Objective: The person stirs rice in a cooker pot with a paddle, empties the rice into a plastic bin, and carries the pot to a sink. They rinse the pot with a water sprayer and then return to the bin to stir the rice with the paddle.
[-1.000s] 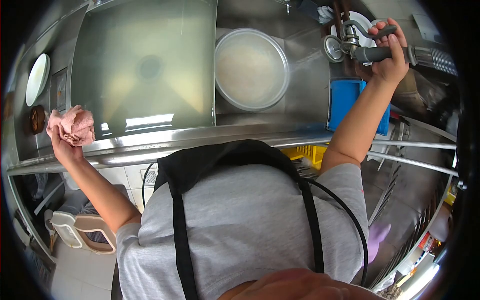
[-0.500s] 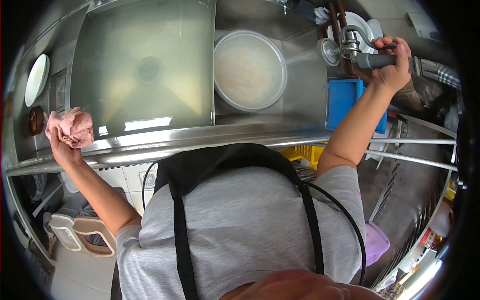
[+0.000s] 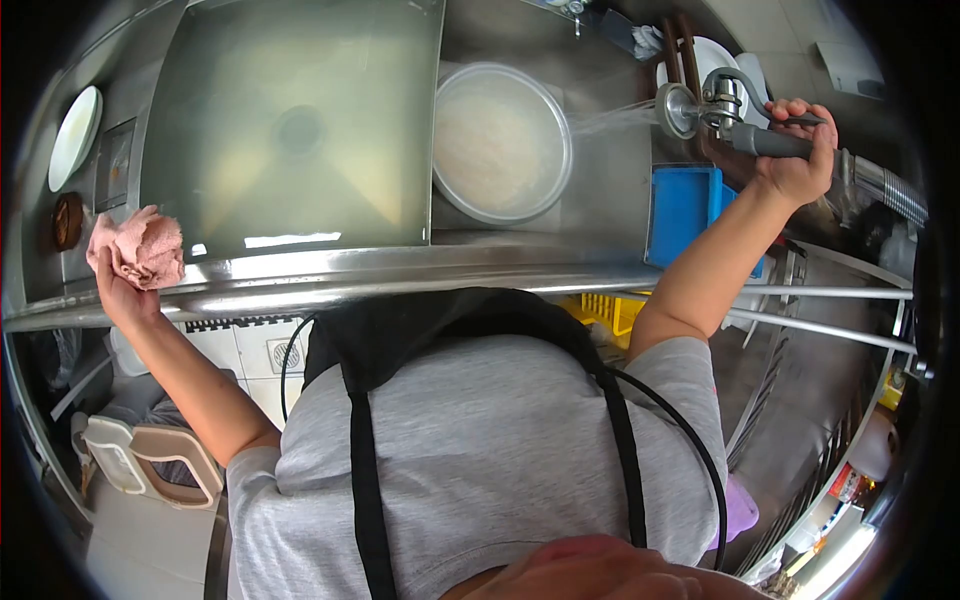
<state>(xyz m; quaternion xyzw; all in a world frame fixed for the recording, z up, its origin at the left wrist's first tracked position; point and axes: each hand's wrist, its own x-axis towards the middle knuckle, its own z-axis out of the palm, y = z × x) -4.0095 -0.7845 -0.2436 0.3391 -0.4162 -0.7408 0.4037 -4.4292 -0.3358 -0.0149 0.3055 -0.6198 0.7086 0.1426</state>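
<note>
Bunched in my left hand [image 3: 126,290] is a pink cloth [image 3: 138,248], held over the sink's left front edge. My right hand [image 3: 803,150] is wrapped round the grey handle and lever of a spray nozzle [image 3: 722,110]. Its round head points left, and a jet of water [image 3: 615,118] comes out toward a round translucent tub [image 3: 503,215]. The tub stands in the right sink basin [image 3: 610,190] with cloudy liquid inside. Left of it, a large basin [image 3: 300,190] is full of murky water, with a dark round drain showing through.
A white plate [image 3: 76,138] and a brown round object [image 3: 67,221] are on the left ledge. A blue crate [image 3: 680,215] stands by the right basin, with white plates [image 3: 712,62] behind the nozzle. A metal rail [image 3: 400,290] runs along the front. A yellow crate [image 3: 612,314] is below.
The spray nozzle has shifted slightly right and down with my right hand, and its water jet now shows more plainly. The cloth in my left hand has moved slightly left and up.
</note>
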